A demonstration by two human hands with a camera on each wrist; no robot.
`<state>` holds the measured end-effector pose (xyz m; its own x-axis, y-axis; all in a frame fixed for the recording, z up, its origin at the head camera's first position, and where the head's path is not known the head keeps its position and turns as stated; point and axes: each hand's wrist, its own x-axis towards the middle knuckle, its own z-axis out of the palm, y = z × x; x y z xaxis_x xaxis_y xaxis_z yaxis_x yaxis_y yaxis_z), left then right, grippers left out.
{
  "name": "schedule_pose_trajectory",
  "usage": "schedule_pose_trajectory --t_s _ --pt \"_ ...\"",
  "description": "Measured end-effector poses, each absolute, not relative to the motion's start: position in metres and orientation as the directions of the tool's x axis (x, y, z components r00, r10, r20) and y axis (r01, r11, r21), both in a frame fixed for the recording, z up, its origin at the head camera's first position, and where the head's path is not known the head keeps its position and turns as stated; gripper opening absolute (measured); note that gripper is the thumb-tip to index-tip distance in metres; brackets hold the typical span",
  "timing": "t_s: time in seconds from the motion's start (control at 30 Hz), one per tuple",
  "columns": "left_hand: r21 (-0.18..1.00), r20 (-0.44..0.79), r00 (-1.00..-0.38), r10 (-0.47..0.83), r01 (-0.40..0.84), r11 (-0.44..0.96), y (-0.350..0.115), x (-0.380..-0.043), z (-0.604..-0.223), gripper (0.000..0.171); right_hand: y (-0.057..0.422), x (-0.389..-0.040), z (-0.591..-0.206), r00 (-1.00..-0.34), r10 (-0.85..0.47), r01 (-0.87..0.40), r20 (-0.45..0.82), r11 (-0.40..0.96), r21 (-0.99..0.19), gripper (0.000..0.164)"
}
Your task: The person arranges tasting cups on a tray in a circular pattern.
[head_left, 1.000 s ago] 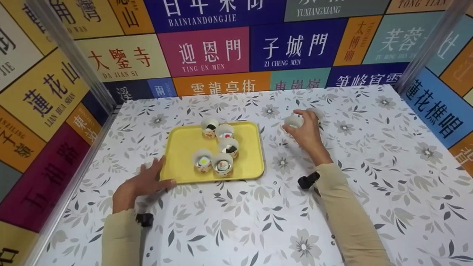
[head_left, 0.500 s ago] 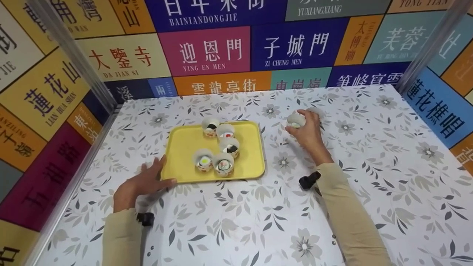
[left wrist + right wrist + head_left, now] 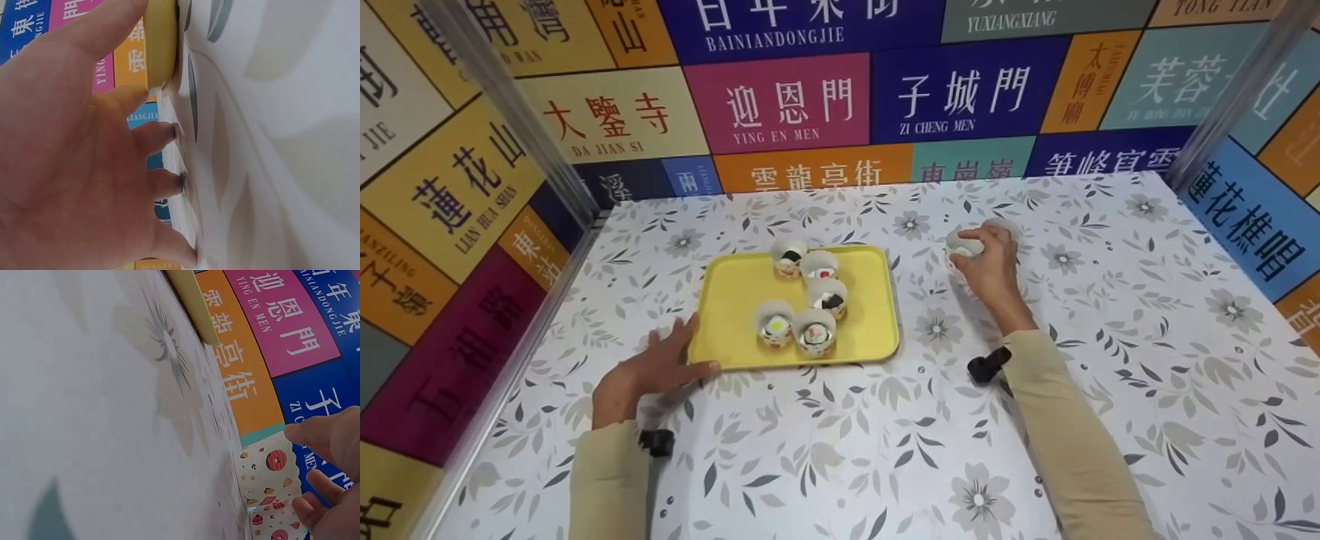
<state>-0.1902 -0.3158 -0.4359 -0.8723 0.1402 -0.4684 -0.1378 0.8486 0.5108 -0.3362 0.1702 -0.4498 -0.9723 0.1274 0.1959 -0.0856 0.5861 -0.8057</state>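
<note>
A yellow tray [image 3: 727, 292] carries several patterned paper cups, among them a cup [image 3: 815, 341] with a sushi-like roll. My left hand [image 3: 652, 373] rests at the tray's left front corner, its fingers spread along the side and thumb at the front edge. Right of the tray, my right hand [image 3: 994, 266] pinches a paper cup [image 3: 955, 241] with thumb and index finger near its rim; something pale green shows inside. A second paper cup [image 3: 1005, 225] stands behind that hand, mostly hidden. In the right wrist view, the pinched cup [image 3: 264, 467] stands upright on the table.
A flower-patterned cloth [image 3: 840, 450] covers the table. Panels with printed characters [image 3: 780, 105] wall off the back and both sides, with clear posts [image 3: 1222, 97] at the corners. Other filled cups, such as the rice-ball cup [image 3: 789, 259], stand at the tray's back.
My right hand has shifted slightly to the right with the cup, and its index finger has bent in over the rim. The left hand and tray have not visibly moved.
</note>
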Motion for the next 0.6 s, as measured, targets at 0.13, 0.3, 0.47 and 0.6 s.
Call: schedule_pose_trajectory --t_s 0.13,0.3,0.47,0.6 --pt "0.51 -0.474 -0.87 0.133 -0.148 0.847 -0.3155 -0.1905 -0.436 0.111 0.1723 -0.3354 -0.4508 -0.979 0.122 -0.061 0.161 0.583 -0.81 0.034" --pt "0.508 -0.467 -0.873 0.14 -0.136 0.851 -0.3165 -0.1911 -0.4374 0.111 0.1756 -0.3354 -0.4528 -0.984 0.095 -0.068 0.15 0.579 -0.812 0.026" --pt "0.505 -0.461 -0.875 0.147 -0.122 0.854 -0.3174 -0.1911 -0.4375 0.111 0.1761 -0.3347 -0.4527 -0.986 0.09 -0.065 0.14 0.571 -0.819 0.028" --pt "0.502 -0.455 -0.877 0.153 -0.111 0.858 -0.3174 -0.1907 -0.4364 0.11 0.1761 -0.3346 -0.4519 -0.989 0.096 -0.045 0.117 0.55 -0.834 0.037"
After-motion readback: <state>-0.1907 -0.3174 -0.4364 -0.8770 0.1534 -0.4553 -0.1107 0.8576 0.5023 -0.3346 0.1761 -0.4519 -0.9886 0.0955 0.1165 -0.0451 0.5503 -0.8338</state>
